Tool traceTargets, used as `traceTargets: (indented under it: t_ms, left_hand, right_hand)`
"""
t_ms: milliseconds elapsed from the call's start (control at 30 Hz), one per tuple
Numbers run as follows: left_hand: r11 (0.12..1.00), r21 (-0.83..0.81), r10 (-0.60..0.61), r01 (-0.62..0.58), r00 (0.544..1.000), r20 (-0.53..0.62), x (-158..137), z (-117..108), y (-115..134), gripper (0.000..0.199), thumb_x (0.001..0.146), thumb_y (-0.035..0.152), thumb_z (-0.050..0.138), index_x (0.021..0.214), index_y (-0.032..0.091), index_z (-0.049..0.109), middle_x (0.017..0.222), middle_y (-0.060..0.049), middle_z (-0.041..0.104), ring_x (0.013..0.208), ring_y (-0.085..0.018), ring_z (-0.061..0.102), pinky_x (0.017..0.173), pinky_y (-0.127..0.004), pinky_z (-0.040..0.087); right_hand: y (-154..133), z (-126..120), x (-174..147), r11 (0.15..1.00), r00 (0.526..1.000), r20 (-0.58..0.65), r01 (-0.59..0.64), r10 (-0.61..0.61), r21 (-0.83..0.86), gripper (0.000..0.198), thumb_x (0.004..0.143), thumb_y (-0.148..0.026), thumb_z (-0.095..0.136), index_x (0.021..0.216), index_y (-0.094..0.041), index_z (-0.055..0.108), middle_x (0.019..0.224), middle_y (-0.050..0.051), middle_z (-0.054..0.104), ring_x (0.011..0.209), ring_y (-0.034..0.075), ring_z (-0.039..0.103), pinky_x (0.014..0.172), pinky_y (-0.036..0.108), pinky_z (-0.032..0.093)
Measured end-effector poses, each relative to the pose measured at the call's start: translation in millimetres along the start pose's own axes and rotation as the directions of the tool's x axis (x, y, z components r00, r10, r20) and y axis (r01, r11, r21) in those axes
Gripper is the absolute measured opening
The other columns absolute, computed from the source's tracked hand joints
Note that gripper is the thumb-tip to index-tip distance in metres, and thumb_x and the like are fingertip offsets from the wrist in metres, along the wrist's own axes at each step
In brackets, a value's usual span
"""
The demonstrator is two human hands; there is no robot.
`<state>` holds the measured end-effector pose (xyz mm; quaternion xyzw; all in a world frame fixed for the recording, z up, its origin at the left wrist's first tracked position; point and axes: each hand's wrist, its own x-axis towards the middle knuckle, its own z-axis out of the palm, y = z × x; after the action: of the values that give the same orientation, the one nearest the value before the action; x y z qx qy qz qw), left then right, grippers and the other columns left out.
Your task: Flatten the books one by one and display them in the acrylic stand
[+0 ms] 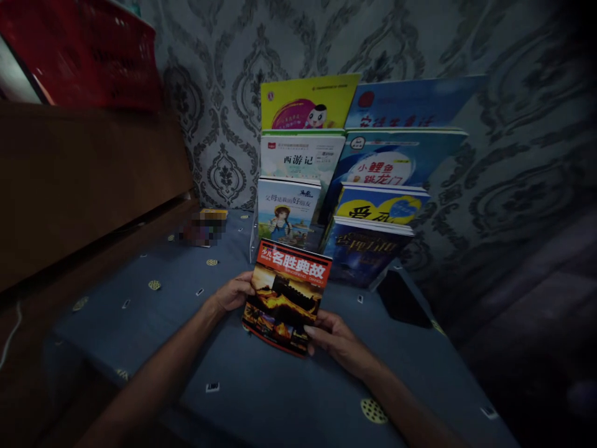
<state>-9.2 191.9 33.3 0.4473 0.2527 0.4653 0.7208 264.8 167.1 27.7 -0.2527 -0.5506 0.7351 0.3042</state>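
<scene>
A red and black book (285, 298) with a picture of a lit-up wall on its cover is held upright, tilted back, in front of the book stand. My left hand (236, 292) grips its left edge, thumb on the cover. On the lower right edge, my right hand (333, 336) is closed with the thumb over the front and the fingers behind. Just beyond it, the left column of the stand shows a book with a girl in a hat (289, 214), a white book (301, 155) and a yellow book (308, 99). A dark blue book (368, 249) fronts the right column.
The table has a blue patterned cloth (261, 398). A black flat object (403, 298) lies right of the stand. Further left is a small, partly blurred book (214, 214). A brown cabinet (88, 180) with a red bag (112, 56) on top borders the left; a patterned wall is behind.
</scene>
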Motion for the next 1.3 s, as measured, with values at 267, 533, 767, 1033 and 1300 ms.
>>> traceTargets:
  t_ms: [267,533,767,1033,1300]
  left_hand:
    - [0.999,0.051,0.017,-0.018,1.000,0.013,-1.0,10.7,7.9,0.044,0.054,0.010,0.064,0.096,0.015,0.076,0.090,-0.005,0.079,0.093,-0.027,0.073,0.087,-0.033,0.052]
    - [0.994,0.052,0.097,-0.095,0.995,-0.039,-2.8,22.6,12.3,0.032,0.059,0.012,0.069,0.089,0.014,0.077,0.089,-0.006,0.079,0.092,-0.027,0.073,0.090,-0.035,0.051]
    - [0.989,0.060,0.143,-0.136,0.977,-0.156,-2.2,30.3,3.8,0.031,0.059,0.017,0.073,0.089,0.016,0.077,0.090,-0.005,0.079,0.089,-0.026,0.073,0.089,-0.036,0.051]
    - [0.990,0.041,0.142,-0.137,0.972,-0.185,-0.4,29.1,-2.2,0.035,0.059,0.019,0.075,0.094,0.013,0.076,0.088,-0.007,0.079,0.092,-0.028,0.073,0.091,-0.038,0.050]
    - [0.989,0.060,0.147,-0.137,0.963,-0.227,-0.6,36.1,-0.7,0.040,0.064,0.035,0.084,0.096,0.012,0.077,0.094,-0.010,0.079,0.091,-0.028,0.073,0.091,-0.037,0.051]
  right_hand:
    - [-4.7,-0.9,1.2,0.996,0.998,-0.009,0.063,-0.063,-0.061,0.040,0.077,-0.051,0.081,0.096,-0.016,0.074,0.082,0.004,0.071,0.062,0.011,0.058,0.056,0.023,0.050]
    - [-24.8,0.9,1.0,0.930,0.972,-0.052,0.203,-0.230,-0.307,0.041,0.082,-0.054,0.075,0.101,-0.018,0.076,0.092,0.005,0.073,0.064,0.013,0.056,0.057,0.024,0.050]
    - [-25.7,2.2,-0.1,0.883,0.942,-0.149,0.218,-0.302,-0.415,0.039,0.087,-0.053,0.069,0.107,-0.020,0.075,0.075,0.002,0.069,0.056,0.014,0.056,0.061,0.029,0.052]
    - [-14.9,1.4,-0.4,0.859,0.906,-0.241,0.205,-0.348,-0.469,0.038,0.087,-0.054,0.068,0.098,-0.019,0.076,0.070,0.002,0.066,0.056,0.016,0.055,0.060,0.030,0.048]
    - [-3.7,4.9,-0.5,0.856,0.871,-0.308,0.211,-0.384,-0.472,0.040,0.086,-0.059,0.066,0.093,-0.020,0.073,0.059,0.000,0.056,0.057,0.017,0.052,0.058,0.029,0.044]
